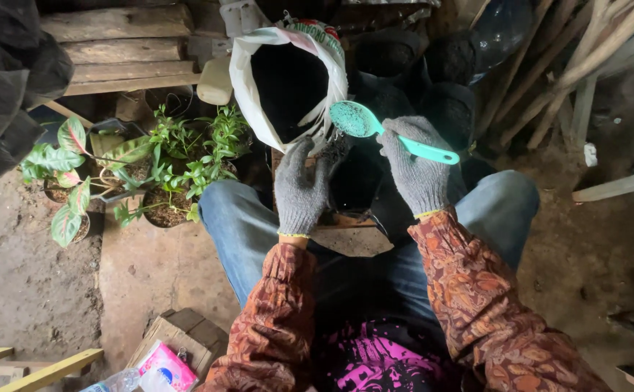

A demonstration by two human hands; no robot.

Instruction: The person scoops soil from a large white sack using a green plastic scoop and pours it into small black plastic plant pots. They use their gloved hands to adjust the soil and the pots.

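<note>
Head view
Setting: a dim work corner with a packed dirt floor [26, 290], stacked timber planks [121, 43] at the back left and a bundle of bare sticks [571, 58] leaning at the back right.
Person: seated, blue jeans, patterned rust-brown sleeves, grey knit gloves on both hands.
Right hand [417, 165]: fingers closed round the handle of a teal plastic scoop [386, 131], which is held level; its bowl points left, speckled with dark soil, just before the mouth of the sack.
Left hand [302, 190]: fingers curled onto the rim of a black planting bag [353, 185] that sits between the knees, gripping its edge just below the scoop.
Sack: a white woven sack [291, 83] stands open just behind the hands, rim rolled down, dark soil inside.
Filled bags: several dark soil-filled bags [440, 72] stand to the right of the sack.
Plants: small potted plants [179, 156] with green leaves to the left of the left knee; beside them one with pink-and-green leaves [66, 178].
Foreground left: a wooden block [186, 334], a pink packet [166, 366] and a clear plastic bottle [117, 381] near the lower edge.
</note>
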